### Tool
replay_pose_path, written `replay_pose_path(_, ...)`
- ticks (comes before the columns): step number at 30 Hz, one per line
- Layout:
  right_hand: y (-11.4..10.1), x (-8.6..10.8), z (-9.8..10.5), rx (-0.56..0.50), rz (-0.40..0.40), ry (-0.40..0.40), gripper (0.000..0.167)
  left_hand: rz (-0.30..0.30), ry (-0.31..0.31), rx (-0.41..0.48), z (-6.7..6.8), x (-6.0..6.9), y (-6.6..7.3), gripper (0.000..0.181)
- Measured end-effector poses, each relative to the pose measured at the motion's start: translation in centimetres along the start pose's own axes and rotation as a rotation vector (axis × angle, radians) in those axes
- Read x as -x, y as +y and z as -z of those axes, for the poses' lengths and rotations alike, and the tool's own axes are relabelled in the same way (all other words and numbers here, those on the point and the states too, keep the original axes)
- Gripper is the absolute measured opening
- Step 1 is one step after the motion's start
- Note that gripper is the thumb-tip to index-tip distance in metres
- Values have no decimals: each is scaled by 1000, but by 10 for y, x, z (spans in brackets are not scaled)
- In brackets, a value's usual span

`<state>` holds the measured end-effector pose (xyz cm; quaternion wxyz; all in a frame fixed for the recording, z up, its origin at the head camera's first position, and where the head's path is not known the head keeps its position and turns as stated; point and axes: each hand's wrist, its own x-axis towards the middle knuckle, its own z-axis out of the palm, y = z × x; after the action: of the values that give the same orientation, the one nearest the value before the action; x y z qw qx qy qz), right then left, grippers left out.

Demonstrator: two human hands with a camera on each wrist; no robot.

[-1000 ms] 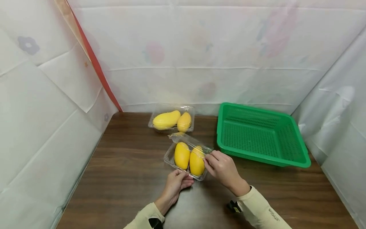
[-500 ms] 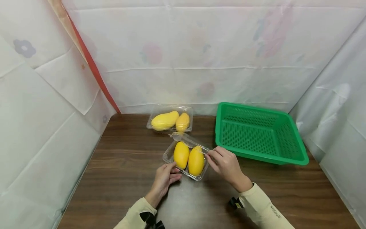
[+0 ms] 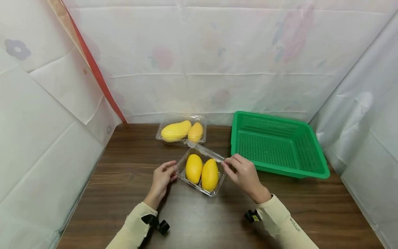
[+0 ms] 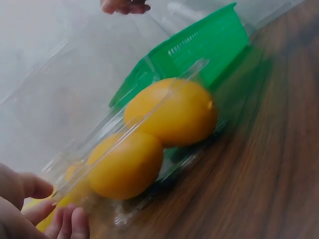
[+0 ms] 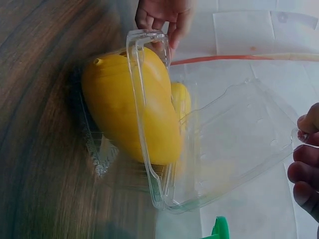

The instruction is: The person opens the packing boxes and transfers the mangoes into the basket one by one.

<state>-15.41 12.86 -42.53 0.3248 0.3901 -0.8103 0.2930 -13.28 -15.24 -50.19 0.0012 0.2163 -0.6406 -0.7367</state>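
Two yellow mangoes (image 3: 209,175) lie side by side in a clear plastic box (image 3: 199,187) at the middle of the table. Its hinged lid (image 5: 239,144) stands raised in the right wrist view. My right hand (image 3: 245,176) pinches the lid's free edge between thumb and fingers. At the box's left side is my left hand (image 3: 161,180), fingers relaxed, the tips at the rim; the left wrist view shows the fingers (image 4: 40,204) beside the clear edge.
Behind stands a second clear box (image 3: 203,139) with two yellow fruits (image 3: 176,131). A green perforated basket (image 3: 280,169) is at the back right of the brown table (image 3: 192,224). White patterned cloth (image 3: 192,52) hangs behind and at the sides.
My left hand has moved from the box's front edge to its left side, its grip loosened. The lid has been raised further by my right hand, and the view has shifted slightly.
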Motion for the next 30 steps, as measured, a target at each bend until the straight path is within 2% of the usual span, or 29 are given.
replay_pose_path(4,3,0,0,-22,-49,27,8,-23,-39,-82,4,-4,3,32)
replay_pose_path(9,8,-5,-1,-28,-83,75,14,-27,-90,-119,10,-4,6,30)
replay_pose_path(15,12,-10,-3,-31,-138,108,11,-8,-156,-147,26,-3,8,34)
replay_pose_path(21,14,-14,-9,-29,-167,130,8,-6,-216,-256,43,1,12,41)
replay_pose_path(25,13,-14,-13,-29,-209,104,13,4,-242,-298,52,4,13,39)
replay_pose_path(30,9,-9,-19,-27,-310,5,29,18,-279,-302,61,7,13,36)
